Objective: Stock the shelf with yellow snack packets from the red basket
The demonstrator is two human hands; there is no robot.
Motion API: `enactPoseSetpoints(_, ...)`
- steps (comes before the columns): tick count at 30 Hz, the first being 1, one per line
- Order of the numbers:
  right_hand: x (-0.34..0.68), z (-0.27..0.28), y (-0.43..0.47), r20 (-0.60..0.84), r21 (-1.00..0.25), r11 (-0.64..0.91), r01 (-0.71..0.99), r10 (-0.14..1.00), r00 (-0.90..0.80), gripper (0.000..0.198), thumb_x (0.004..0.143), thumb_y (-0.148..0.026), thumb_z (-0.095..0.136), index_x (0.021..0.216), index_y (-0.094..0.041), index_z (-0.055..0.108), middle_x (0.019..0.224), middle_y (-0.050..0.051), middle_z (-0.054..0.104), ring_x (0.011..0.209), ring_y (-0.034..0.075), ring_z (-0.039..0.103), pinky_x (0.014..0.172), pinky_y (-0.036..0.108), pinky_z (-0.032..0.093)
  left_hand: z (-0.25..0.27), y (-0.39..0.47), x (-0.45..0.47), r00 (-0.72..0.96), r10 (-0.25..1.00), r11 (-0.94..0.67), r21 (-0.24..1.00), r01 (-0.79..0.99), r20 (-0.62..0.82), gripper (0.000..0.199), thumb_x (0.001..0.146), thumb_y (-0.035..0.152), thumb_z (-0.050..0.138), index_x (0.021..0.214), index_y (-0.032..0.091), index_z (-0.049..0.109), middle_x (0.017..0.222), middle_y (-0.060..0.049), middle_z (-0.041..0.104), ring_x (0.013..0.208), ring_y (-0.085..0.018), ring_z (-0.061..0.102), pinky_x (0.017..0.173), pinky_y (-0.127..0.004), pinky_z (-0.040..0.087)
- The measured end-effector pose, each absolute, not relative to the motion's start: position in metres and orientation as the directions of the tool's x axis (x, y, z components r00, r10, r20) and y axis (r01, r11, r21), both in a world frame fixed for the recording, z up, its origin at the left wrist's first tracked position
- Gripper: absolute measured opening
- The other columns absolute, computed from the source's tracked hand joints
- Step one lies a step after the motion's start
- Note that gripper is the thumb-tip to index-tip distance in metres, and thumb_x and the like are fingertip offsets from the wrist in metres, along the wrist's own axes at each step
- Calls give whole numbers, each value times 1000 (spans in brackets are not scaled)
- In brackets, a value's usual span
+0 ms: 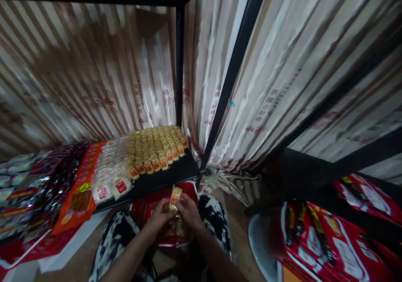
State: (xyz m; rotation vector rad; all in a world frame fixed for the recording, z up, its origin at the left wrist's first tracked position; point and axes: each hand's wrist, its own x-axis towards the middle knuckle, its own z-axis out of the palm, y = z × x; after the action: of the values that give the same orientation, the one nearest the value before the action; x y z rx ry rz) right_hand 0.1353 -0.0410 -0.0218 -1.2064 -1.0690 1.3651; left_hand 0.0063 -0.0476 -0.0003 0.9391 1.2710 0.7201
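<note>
My left hand [161,215] and my right hand [188,210] meet in front of my knees, closed around a small yellow snack packet [175,197] with an orange-red label, held upright between them. Beneath them is a red box or bag [141,210] with a pale rim, and several more small packets [179,228] show in it, partly hidden by my hands. Just beyond, rows of similar yellow packets [153,148] stand lined up on a black shelf [176,171].
Left of the rows lie clear white packets [109,169], orange packages [80,190] and dark-wrapped packs [56,173]. A pale curtain [150,73] hangs behind a black metal post [179,64]. At the right are red bags [339,240] and a grey round basin [260,248].
</note>
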Motion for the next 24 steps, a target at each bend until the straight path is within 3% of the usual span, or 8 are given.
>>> enactPoseSetpoints(3, 145, -18, -40, -95, -989, -106, -104, 990, -109, 27, 72, -39, 60, 91, -20, 62, 81, 3, 68, 77, 21, 64, 72, 34, 51, 3, -31, 1, 203, 891, 361, 904, 231, -407, 34, 64, 33, 67, 92, 16, 60, 83, -4, 67, 81, -18, 62, 69, -26, 48)
enactPoseSetpoints(8, 158, -5, -30, 19, -999, 27, 38, 982, -189, 31, 75, -33, 59, 103, -24, 65, 93, 3, 69, 91, 23, 63, 82, 36, 50, 21, 0, 1, 265, 935, 146, 936, 319, -236, 45, 69, 28, 59, 112, 13, 54, 88, -5, 65, 78, -16, 60, 73, -26, 47)
enactPoseSetpoints(11, 159, -4, -17, 82, -993, 94, 66, 983, -167, 35, 75, -34, 60, 109, -24, 63, 99, 4, 68, 99, 24, 61, 85, 37, 50, 32, 16, 8, 308, 943, 1, 927, 374, -125, 29, 71, 27, 56, 97, 15, 59, 84, -3, 65, 79, -15, 59, 76, -27, 46)
enactPoseSetpoints(14, 157, -12, 2, 98, -994, 102, 43, 991, -88, 39, 79, -37, 56, 114, -22, 61, 104, 6, 68, 99, 24, 62, 86, 39, 51, 43, 38, 11, 294, 955, -97, 892, 441, -42, 21, 72, 28, 56, 88, 16, 60, 80, -2, 64, 74, -14, 57, 72, -27, 46)
enactPoseSetpoints(18, 161, -24, 37, 113, -987, 97, 127, 985, 127, 41, 83, -37, 48, 117, -18, 59, 118, 12, 61, 108, 24, 58, 95, 40, 46, 62, 81, 12, 144, 989, -91, 840, 534, 16, 31, 72, 28, 56, 99, 15, 59, 73, 0, 62, 62, -12, 54, 62, -25, 44)
enactPoseSetpoints(24, 162, -35, 96, 219, -944, 143, 298, 946, 240, 53, 78, -23, 46, 131, -15, 47, 141, 11, 42, 131, 23, 37, 102, 38, 41, 94, 137, 37, 84, 988, -155, 788, 596, 131, 32, 74, 27, 57, 104, 17, 58, 73, 1, 61, 62, -11, 55, 61, -22, 43)
